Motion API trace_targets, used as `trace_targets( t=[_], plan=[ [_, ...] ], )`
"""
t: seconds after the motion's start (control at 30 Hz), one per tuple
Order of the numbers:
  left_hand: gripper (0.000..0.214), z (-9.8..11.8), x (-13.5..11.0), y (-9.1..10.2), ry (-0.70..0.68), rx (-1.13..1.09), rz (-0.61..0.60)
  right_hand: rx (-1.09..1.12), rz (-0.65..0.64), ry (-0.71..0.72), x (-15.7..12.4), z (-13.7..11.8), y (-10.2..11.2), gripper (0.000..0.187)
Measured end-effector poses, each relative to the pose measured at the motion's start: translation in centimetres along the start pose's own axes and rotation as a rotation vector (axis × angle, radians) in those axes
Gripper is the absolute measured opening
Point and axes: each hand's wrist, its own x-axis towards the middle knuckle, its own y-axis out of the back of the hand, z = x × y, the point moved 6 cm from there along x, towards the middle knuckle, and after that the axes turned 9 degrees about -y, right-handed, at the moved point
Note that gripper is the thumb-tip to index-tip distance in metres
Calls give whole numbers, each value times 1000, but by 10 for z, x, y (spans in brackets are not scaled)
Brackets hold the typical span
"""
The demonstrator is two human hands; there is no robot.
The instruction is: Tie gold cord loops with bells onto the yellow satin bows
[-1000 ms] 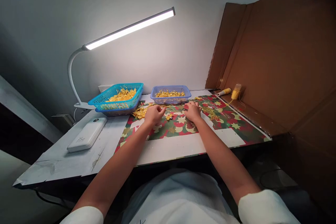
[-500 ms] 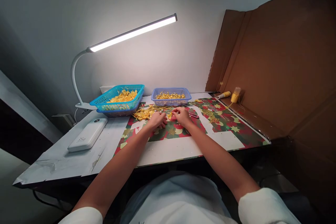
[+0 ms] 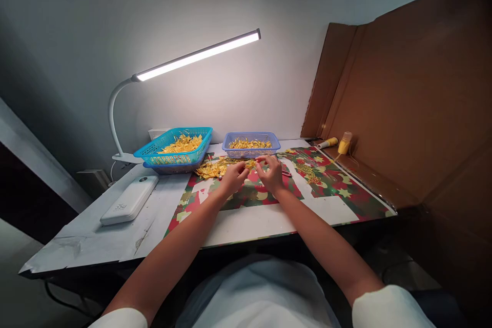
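Note:
My left hand [image 3: 234, 176] and my right hand [image 3: 271, 174] are close together over the patterned sheet, fingertips pinched. Between them is a small gold leaf-like piece [image 3: 250, 164], held at the fingertips; its exact shape is too small to make out. Left of my left hand lies a loose pile of gold leaf-like pieces [image 3: 210, 169]. Thin gold stems stretch behind my fingers, partly hidden by them. A small pink tool [image 3: 286, 172] rests just right of my right hand, partly covered by it.
A turquoise basket [image 3: 154, 160] of gold pieces sits in another basket at the back left; a purple basket [image 3: 251, 153] holds more. A lamp [image 3: 200, 55] arches above. A white power bank [image 3: 130, 200] lies left. Gold chain-like bits [image 3: 308, 174], yellow bottle [image 3: 344, 143] and cardboard wall [image 3: 403, 87] are right.
Both hands have drawn closer together, and my left hand has turned toward the right fingertips, meeting at the gold piece. The whole view has shifted slightly as the head tilted.

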Motion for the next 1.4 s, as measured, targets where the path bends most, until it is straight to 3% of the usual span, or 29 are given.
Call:
trace_targets(
  t=[0.13,0.33,0.57,0.73,0.83,0.93,1.1,1.4],
  plan=[
    [26,11,0,3,-163,248,-4,-136,-108,-22,0,3,-3,8],
    [19,11,-2,3,-172,479,-84,-190,-229,-21,-1,5,-11,16],
    [22,11,0,5,-123,449,-77,-36,-187,-131,1,12,-12,21],
    [16,13,-1,7,-181,501,-65,-208,-71,41,-2,4,-5,10],
    [16,17,-2,8,-248,577,-56,-284,-100,176,-6,-4,-5,7],
    [20,23,-2,7,-299,648,-57,-326,-130,223,-7,-7,-7,10],
    [20,26,-3,2,-395,730,-109,-382,-169,203,-6,-2,-14,15],
    [24,20,-2,-2,-468,667,-216,-331,-304,151,-3,5,-20,20]
  ],
)
